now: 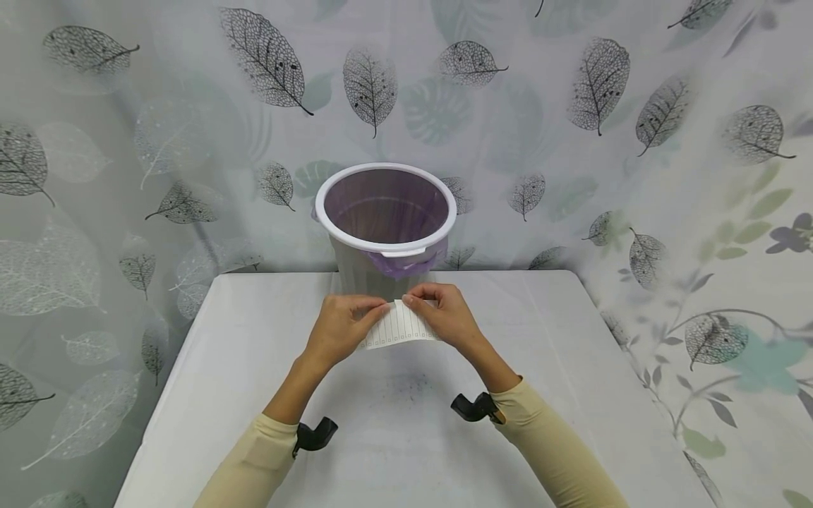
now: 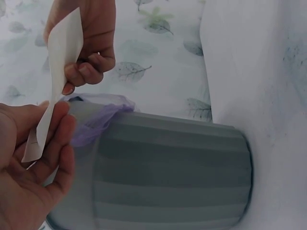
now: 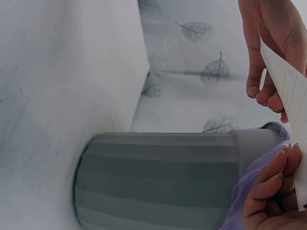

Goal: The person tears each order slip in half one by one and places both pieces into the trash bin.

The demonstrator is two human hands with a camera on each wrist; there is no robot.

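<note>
A small sheet of white lined paper (image 1: pixel 399 326) with a row of little boxes along one edge is held up in front of the bin. My left hand (image 1: pixel 343 326) pinches its upper left part between thumb and fingers. At the upper right, my right hand (image 1: pixel 447 315) pinches it the same way. Between the two hands the top edge shows a small step; whether it is torn there I cannot tell. The left wrist view shows the paper (image 2: pixel 64 45) nearly edge-on and bent. Line marks face the right wrist view on the paper (image 3: pixel 291 91).
Behind the hands a grey bin (image 1: pixel 356 264) with a white rim stands upright on the white-covered table (image 1: pixel 273 310). A purple bag (image 1: pixel 406 264) lines it and hangs over the rim. Leaf-patterned curtains (image 1: pixel 406 106) enclose the back and sides. Dark specks (image 1: pixel 409 386) mark the tablecloth.
</note>
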